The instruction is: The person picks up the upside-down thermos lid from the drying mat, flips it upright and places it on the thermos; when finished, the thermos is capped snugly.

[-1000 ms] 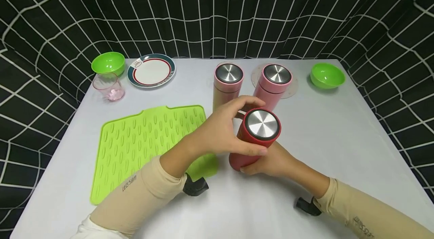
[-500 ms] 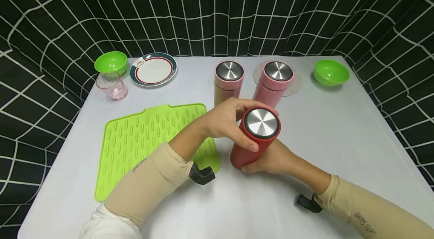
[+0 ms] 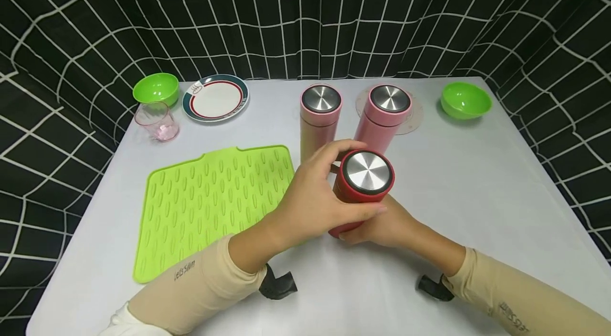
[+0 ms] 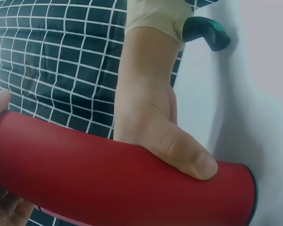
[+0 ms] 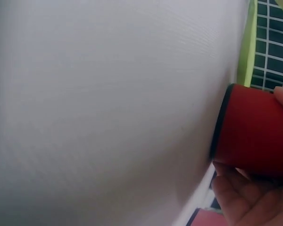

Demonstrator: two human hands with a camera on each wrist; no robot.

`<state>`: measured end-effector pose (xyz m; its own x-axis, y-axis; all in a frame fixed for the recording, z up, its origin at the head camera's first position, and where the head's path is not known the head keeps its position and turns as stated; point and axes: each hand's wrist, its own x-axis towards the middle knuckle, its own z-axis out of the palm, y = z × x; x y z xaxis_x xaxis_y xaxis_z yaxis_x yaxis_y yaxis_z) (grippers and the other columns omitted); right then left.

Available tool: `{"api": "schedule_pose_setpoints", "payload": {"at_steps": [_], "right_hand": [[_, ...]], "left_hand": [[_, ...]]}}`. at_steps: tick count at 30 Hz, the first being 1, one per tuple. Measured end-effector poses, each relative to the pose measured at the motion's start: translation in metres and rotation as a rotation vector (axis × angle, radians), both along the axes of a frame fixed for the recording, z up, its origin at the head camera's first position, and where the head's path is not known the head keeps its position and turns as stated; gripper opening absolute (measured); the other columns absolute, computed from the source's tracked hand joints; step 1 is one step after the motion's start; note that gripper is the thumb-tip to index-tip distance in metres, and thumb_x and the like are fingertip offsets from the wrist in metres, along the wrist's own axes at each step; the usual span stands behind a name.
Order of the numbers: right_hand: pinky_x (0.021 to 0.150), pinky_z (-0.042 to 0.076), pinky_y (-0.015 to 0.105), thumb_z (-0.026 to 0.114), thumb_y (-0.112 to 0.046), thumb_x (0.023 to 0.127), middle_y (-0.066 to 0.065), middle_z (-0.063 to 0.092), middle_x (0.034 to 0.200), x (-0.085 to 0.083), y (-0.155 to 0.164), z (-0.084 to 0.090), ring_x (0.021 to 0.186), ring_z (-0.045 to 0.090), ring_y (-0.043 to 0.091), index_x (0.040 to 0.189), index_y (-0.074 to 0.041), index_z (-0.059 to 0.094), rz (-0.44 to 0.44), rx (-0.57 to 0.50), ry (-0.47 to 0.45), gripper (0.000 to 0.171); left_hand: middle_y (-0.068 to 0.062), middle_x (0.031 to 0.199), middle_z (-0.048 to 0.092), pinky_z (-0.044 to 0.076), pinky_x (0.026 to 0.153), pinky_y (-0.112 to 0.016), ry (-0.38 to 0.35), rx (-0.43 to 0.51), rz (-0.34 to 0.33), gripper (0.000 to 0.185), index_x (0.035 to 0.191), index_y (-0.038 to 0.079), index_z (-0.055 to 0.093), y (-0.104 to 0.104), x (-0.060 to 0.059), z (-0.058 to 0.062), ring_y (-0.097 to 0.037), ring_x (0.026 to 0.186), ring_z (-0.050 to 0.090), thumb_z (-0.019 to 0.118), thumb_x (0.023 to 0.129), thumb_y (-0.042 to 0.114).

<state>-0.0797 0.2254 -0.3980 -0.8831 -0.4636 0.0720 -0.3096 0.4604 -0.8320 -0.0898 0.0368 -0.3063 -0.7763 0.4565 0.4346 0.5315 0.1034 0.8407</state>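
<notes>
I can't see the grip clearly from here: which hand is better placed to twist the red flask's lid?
Probably the left hand: it curls around the top of the red flask by its steel lid, while the right hand grips the lower body, steadying it.

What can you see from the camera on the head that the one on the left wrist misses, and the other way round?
Only the head view shows the wider table: two pink flasks, a green mat, two green bowls, a plate, a pink cup, and the left hand curled round the red flask's lid.

Only the left wrist view shows the right thumb pressed on the flask's body close up, near its base.

Both show the red flask and the right hand gripping it.
</notes>
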Motion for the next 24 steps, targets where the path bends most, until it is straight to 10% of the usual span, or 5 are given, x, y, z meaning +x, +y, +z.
{"api": "schedule_pose_setpoints", "payload": {"at_steps": [10, 17, 24], "right_hand": [[0.077, 0.051, 0.031, 0.091, -0.015, 0.063, -0.012, 0.063, 0.097, -0.001, 0.001, -0.001, 0.087, 0.059, 0.011, 0.105, -0.026, 0.058, 0.013, 0.008, -0.003, 0.054], [0.079, 0.051, 0.033, 0.092, -0.015, 0.061, -0.01, 0.061, 0.103, -0.003, 0.003, 0.0, 0.091, 0.058, 0.011, 0.11, -0.023, 0.056, 0.002, 0.022, -0.038, 0.061], [0.084, 0.05, 0.037, 0.095, -0.024, 0.058, -0.011, 0.06, 0.109, -0.006, 0.005, 0.002, 0.1, 0.056, 0.011, 0.116, -0.021, 0.057, -0.008, 0.081, -0.037, 0.069]], "left_hand": [[0.01, 0.11, 0.061, 0.049, 0.085, -0.025, 0.108, -0.019, 0.077, 0.072, 0.123, 0.015, 0.061, 0.001, -0.006, -0.005, -0.005, 0.103, 0.056, 0.093, 0.061, 0.034], [0.008, 0.107, 0.065, 0.049, 0.088, -0.026, 0.144, 0.065, -0.04, 0.07, 0.119, 0.009, 0.063, -0.001, -0.017, -0.005, -0.008, 0.101, 0.058, 0.095, 0.058, 0.027], [0.007, 0.106, 0.066, 0.05, 0.092, -0.032, -0.026, 0.104, -0.286, 0.068, 0.121, 0.009, 0.064, -0.004, -0.035, -0.005, -0.011, 0.101, 0.062, 0.094, 0.06, 0.016]]}}
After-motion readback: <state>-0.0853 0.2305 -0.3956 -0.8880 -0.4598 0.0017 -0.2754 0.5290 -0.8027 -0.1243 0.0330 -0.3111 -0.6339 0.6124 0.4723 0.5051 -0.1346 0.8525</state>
